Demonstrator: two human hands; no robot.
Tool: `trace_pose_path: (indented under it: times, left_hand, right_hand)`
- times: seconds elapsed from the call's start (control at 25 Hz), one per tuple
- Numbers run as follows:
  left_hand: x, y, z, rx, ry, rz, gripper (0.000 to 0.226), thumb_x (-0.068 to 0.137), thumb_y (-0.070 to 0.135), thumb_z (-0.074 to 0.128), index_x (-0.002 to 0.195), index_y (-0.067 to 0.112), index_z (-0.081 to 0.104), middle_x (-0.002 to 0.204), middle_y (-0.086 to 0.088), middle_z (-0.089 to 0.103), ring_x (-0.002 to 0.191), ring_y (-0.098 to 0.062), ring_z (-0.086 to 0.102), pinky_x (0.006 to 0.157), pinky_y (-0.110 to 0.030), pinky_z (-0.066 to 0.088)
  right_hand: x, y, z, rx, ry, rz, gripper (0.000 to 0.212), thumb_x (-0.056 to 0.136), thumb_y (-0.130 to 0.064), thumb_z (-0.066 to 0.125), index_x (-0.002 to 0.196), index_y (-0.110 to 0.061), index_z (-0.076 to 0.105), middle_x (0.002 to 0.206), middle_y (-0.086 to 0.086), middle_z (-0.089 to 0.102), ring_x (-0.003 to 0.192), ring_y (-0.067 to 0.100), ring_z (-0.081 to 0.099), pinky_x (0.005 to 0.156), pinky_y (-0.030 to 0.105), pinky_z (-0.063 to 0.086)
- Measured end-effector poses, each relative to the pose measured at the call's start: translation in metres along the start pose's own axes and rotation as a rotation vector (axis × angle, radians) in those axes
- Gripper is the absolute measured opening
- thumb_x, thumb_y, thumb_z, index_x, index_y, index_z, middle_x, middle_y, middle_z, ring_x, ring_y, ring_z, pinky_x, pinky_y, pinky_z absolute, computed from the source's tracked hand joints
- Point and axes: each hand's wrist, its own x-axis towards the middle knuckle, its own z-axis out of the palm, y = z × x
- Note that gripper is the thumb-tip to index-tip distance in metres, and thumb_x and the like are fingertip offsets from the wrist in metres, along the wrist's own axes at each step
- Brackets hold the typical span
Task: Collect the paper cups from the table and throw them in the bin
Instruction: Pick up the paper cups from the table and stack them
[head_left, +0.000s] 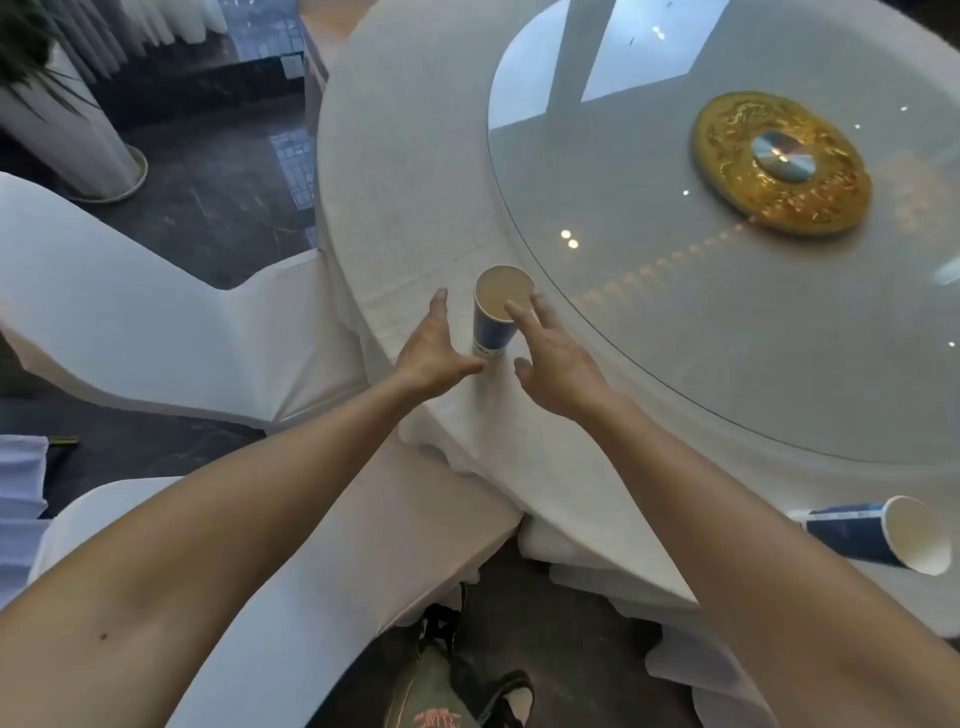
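1. Reaching in from either side, the left hand (434, 349) and the right hand (551, 358) flank an upright paper cup (496, 314); both are spread wide with fingers extended, and neither has hold of anything. The right hand's fingertips (514, 310) lie across the cup's rim as seen from above, though whether they actually touch it I cannot tell; the left hand stands just beside the cup's wall, apart from it.

2. The upright paper cup stands on the white tablecloth (415, 171) near the table's edge, just outside the rim of the glass turntable (675, 338). Its long axis runs vertical, mouth up, blue wall tapering down to the base. It seems to hold some pale brown liquid, but that could also be shadow on the inside.

3. A second cup (878, 535) lies on its side at the near right edge of the table, beyond the right forearm, its long axis roughly level and its open mouth facing right.

4. The step in hand looks like the first pickup: closing on the standing cup. Next, the hands must wrap the wall gently and lift it straight, level if there is liquid inside, since thin paper will buckle under a hard squeeze.

5. No bin shows in view; white-covered chairs (156, 322) stand close to the table.
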Motion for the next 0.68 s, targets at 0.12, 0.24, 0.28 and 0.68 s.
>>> trace_pose_path:
  times: [0.12,0.24,0.28,0.68]
  left_hand:
    - [0.004,-0.002,0.000,-0.010,-0.039,-0.003,0.119,0.078,0.019,0.087,0.166,0.021,0.006,0.168,-0.008,0.030,0.152,-0.027,0.036,0.116,-0.038,0.040]
    - [0.001,-0.011,0.009,0.031,-0.064,-0.015,0.117,0.079,0.019,0.086,0.166,0.021,0.008,0.168,-0.007,0.031,0.151,-0.027,0.037,0.116,-0.037,0.039]
    - [0.000,-0.012,0.013,0.044,-0.076,-0.010,0.117,0.079,0.020,0.087,0.166,0.021,0.009,0.168,-0.007,0.031,0.151,-0.027,0.037,0.116,-0.037,0.039]
    - [-0.052,0.064,0.125,-0.014,-0.339,0.162,0.066,0.069,0.028,0.089,0.122,0.027,0.050,0.105,0.004,0.069,0.093,-0.015,0.070,0.065,-0.025,0.051]
  right_hand:
    - [0.031,-0.004,0.009,-0.210,-0.068,-0.041,0.063,0.095,-0.005,0.055,0.151,-0.022,0.035,0.169,0.003,0.021,0.120,0.031,0.056,0.087,0.048,0.055]
    - [0.040,0.007,0.029,-0.246,-0.007,-0.029,0.020,0.096,-0.006,0.054,0.115,-0.008,0.059,0.123,0.013,0.056,0.108,0.035,0.057,0.077,0.041,0.048]
    - [0.034,0.014,0.034,-0.202,0.027,-0.039,0.012,0.096,-0.007,0.054,0.105,-0.007,0.061,0.113,0.013,0.058,0.102,0.037,0.058,0.072,0.039,0.044]
    - [-0.125,0.120,-0.011,0.480,0.115,0.194,0.022,0.093,-0.021,0.060,0.112,-0.018,0.071,0.111,0.002,0.071,0.093,0.019,0.070,0.085,0.044,0.058]
